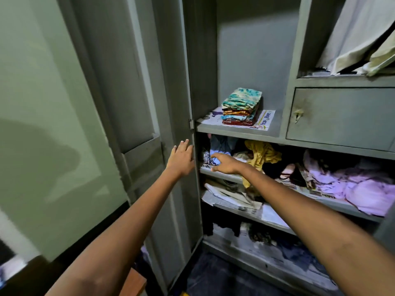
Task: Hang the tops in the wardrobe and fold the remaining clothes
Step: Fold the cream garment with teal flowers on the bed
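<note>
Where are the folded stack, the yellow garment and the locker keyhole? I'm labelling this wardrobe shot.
folded stack [241, 107]: head view, middle of the pile's front.
yellow garment [261, 153]: head view, its bunched centre.
locker keyhole [297, 116]: head view, on the lock plate.

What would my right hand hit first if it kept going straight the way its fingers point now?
Most likely the crumpled blue and patterned cloth on the left of the grey metal shelf, just beyond the right hand; depth is hard to judge.

two bare forearms, no sleeves in view, left hand [181, 160] and right hand [225, 164] ungloved, short pale fingernails
</note>
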{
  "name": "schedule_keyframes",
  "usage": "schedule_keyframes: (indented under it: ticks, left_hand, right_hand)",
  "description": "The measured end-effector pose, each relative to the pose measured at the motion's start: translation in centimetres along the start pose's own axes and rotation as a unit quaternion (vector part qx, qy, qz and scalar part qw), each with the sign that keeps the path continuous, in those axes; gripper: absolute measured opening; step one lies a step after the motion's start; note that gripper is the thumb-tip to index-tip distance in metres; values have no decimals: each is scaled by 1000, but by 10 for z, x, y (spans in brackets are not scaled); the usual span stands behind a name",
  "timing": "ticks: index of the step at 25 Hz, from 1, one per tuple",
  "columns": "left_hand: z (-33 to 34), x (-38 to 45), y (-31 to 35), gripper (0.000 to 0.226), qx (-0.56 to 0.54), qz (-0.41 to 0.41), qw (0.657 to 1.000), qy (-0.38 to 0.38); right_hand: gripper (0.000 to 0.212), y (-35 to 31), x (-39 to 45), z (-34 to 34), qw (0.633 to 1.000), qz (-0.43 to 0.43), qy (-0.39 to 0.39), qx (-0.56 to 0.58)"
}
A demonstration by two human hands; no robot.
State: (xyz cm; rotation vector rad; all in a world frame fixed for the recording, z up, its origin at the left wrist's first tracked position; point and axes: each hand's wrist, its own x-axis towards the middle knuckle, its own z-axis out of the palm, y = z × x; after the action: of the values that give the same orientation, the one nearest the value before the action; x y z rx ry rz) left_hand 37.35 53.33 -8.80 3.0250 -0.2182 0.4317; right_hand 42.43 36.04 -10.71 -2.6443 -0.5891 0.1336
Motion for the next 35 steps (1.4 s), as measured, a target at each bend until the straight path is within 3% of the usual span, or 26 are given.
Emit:
schedule_keyframes:
  ticks: [3, 8, 11, 13, 16, 18, 21, 23, 24, 25, 27, 28, 32, 35]
  left_hand:
    - [-34, -38, -55, 59, 49, -14, 997, 57]
    - [-63, -89, -127, 70, 25, 18, 980, 197]
    - [-70, -101, -140, 71, -85, -38, 954, 284]
    - [-76, -103, -139, 73, -201, -106, 928, 295]
    - [-76, -95, -140, 75, -323, -165, 905, 224]
    - [-71, -85, -145, 78, -375, -179, 888, 199]
    - [-62, -77, -141, 73, -417, -193, 860, 220]
    - [-62, -77, -128, 67, -425, -203, 847, 248]
    - [-61, -78, -120, 64, -418, -198, 846, 266]
    - [-58, -79, -113, 61, -402, -186, 849, 288]
    - [-53, -80, -95, 52, -362, -146, 857, 335]
    - [-49, -77, -85, 46, -349, -129, 855, 361]
    - [-40, -62, -31, 21, -359, -71, 826, 429]
    - [-31, -44, 15, 15, -361, -6, 831, 424]
  right_hand:
    - [55, -73, 8, 6, 998, -46, 12, 30]
    - [68, -184, 14, 39, 991, -127, -21, 37]
    - [78, -229, 22, 48, 989, -139, -30, 29]
    - [80, -243, 26, 53, 989, -138, -46, 20]
    - [70, -246, 33, 60, 989, -121, -90, -2]
    - [63, -248, 33, 64, 993, -90, -75, -10]
    - [69, -246, 26, 72, 998, -60, -31, 6]
    - [50, -236, 17, 73, 997, -73, -17, 11]
    - [39, -227, 11, 75, 997, -78, -16, 14]
    - [44, -216, 6, 77, 996, -83, -9, 23]
    - [76, -192, -10, 75, 995, -95, 7, 35]
    - [81, -180, -17, 73, 993, -106, 24, 36]
    - [49, -133, -49, 59, 976, -120, 153, 93]
    - [53, -93, -60, 46, 954, -74, 240, 163]
